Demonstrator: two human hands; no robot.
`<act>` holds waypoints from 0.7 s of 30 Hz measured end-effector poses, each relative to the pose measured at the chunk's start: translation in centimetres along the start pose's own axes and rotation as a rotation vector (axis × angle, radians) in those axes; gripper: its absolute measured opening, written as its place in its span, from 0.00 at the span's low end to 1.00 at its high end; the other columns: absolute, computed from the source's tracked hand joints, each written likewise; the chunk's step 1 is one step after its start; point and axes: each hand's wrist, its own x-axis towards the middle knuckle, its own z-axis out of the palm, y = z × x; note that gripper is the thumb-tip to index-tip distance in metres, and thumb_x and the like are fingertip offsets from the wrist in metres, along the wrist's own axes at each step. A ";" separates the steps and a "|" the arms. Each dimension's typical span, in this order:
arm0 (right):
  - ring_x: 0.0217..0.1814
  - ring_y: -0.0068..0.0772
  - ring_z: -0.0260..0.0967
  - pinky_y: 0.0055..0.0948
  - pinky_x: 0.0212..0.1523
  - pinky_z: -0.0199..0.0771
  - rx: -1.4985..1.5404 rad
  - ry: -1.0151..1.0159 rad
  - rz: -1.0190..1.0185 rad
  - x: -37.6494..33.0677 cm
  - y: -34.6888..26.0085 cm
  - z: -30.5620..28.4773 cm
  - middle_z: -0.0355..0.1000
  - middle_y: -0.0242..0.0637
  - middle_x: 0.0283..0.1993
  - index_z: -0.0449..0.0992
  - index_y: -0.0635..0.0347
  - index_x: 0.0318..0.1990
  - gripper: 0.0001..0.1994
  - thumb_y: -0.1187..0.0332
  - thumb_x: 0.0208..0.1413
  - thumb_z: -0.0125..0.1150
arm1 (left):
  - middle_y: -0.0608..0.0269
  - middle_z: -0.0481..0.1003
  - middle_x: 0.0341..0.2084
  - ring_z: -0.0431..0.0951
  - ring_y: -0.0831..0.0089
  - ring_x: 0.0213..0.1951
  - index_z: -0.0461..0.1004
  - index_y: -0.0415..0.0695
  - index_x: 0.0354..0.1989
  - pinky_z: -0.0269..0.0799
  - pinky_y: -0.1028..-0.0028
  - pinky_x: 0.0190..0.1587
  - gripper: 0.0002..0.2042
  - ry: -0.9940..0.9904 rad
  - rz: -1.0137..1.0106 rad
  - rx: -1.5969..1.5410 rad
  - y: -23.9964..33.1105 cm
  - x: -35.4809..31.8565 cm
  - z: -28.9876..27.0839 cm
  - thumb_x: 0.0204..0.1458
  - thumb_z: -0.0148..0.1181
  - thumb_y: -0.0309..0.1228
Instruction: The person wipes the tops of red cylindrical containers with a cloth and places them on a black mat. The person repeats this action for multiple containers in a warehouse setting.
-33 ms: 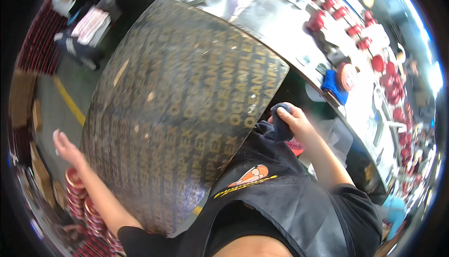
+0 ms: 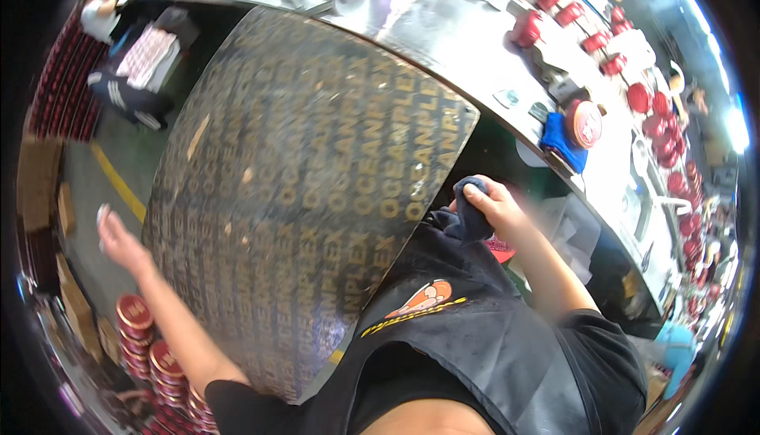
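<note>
Workshop floor, long metal tabletop carrying red caps. Large dark printed board held upright between both arms. Right hand clenched on dark cloth at board's edge; left hand open, released. Wiping step judged underway; firm steadying needed.

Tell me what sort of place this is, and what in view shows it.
Probably a small factory or packing workshop. A long metal workbench carries many identical red round tins, more red tins are stacked on the floor, and cardboard boxes stand along a yellow floor line.
</note>
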 end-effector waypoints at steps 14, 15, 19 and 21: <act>0.40 0.28 0.71 0.29 0.46 0.71 0.465 0.224 0.035 -1.3 6.4 -20.8 0.75 0.43 0.38 0.67 0.62 0.44 0.14 0.61 0.59 0.56 | 0.50 0.78 0.37 0.78 0.61 0.44 0.73 0.42 0.49 0.70 0.67 0.49 0.20 -0.929 0.215 -0.693 55.4 -26.7 69.0 0.51 0.62 0.42; 0.40 0.29 0.72 0.29 0.46 0.71 0.496 0.253 0.032 -1.5 7.3 -21.9 0.75 0.43 0.38 0.67 0.62 0.43 0.13 0.62 0.59 0.56 | 0.51 0.76 0.43 0.76 0.63 0.48 0.71 0.43 0.52 0.68 0.68 0.52 0.23 -0.943 0.283 -0.677 56.4 -27.6 71.7 0.50 0.63 0.44; 0.40 0.32 0.73 0.30 0.44 0.73 0.602 0.326 0.033 -1.6 10.2 -24.8 0.75 0.45 0.38 0.67 0.62 0.43 0.12 0.63 0.60 0.55 | 0.49 0.78 0.37 0.76 0.54 0.45 0.73 0.44 0.48 0.69 0.63 0.51 0.27 -0.892 0.416 -0.612 59.0 -30.8 78.4 0.45 0.62 0.51; 0.41 0.34 0.73 0.31 0.44 0.74 0.666 0.343 0.038 -1.4 11.1 -25.5 0.74 0.47 0.38 0.66 0.63 0.44 0.12 0.64 0.60 0.54 | 0.50 0.78 0.37 0.77 0.53 0.43 0.74 0.45 0.44 0.70 0.63 0.48 0.24 -0.841 0.399 -0.570 59.3 -31.8 79.5 0.45 0.63 0.51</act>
